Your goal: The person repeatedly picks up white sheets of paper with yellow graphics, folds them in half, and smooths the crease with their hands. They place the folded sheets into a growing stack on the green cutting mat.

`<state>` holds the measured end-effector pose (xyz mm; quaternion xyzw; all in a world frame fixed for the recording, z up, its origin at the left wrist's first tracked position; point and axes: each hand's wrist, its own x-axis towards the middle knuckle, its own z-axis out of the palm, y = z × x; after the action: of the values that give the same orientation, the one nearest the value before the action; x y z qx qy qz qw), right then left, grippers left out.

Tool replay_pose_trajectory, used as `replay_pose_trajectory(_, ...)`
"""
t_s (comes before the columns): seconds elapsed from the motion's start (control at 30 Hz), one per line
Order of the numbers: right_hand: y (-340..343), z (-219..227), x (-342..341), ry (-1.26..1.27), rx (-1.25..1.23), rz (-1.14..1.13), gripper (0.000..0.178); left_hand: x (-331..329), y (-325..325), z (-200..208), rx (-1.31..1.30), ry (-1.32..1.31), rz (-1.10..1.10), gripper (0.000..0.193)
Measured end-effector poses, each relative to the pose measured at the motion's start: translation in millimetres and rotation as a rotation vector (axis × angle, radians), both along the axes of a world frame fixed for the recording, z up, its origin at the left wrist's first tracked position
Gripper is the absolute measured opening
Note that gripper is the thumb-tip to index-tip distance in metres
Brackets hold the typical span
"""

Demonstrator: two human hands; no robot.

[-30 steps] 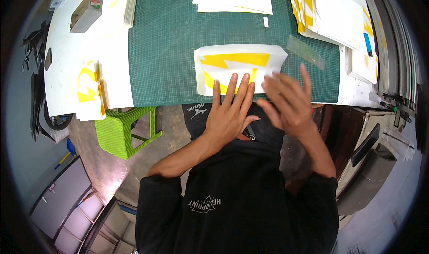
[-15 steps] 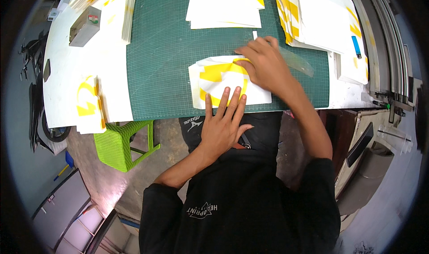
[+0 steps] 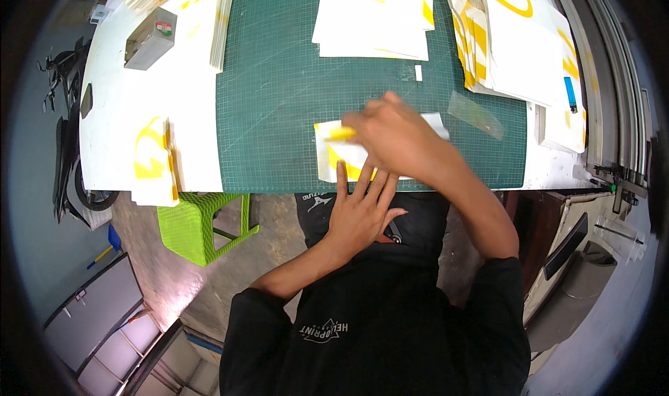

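A white paper piece with yellow print lies on the green cutting mat, near the table's front edge. My left hand rests flat on its lower part, fingers spread. Above it my right hand is curled over the upper part of the paper, blurred by motion. Its fingertips are at a smeared yellow upper edge; whatever they hold is hidden. The paper's upper right end sticks out past the right wrist. A clear plastic strip and a small white piece lie on the mat.
White and yellow sheets lie at the mat's far side. Stacks of printed paper with a blue lighter stand right. At left are a grey box, a paper stack and, below the table, a green stool.
My right hand has swept left across the upper part of the paper from its right end. My left hand stays flat on it. The whole view has shifted slightly.
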<state>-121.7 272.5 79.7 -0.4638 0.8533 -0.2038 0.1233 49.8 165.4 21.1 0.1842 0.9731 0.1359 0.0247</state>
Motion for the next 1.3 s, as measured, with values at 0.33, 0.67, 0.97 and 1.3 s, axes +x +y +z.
replay_pose_trajectory(0.33, -9.4, -13.8, -20.5, -0.267, -0.059, -0.252, 0.023, -1.1, -0.8, -1.8, 0.028, 0.031, -0.010, 0.087)
replay_pose_trajectory(0.67, -4.5, -44.2, -16.2, 0.140, -0.275, -0.175, 0.018, -1.5, -1.9, -1.2, 0.043, 0.003, -0.017, 0.088)
replay_pose_trajectory(0.97, -8.8, -51.6, -11.5, 0.236, -0.343, -0.207, 0.016, -3.2, -5.8, 3.1, 0.239, 0.050, 0.106, 0.063)
replay_pose_trajectory(1.3, -11.2, -53.0, -6.3, 0.289, -0.371, -0.233, 0.016, -29.6, -38.4, 9.2, 0.170, 0.246, 0.157, 0.042)
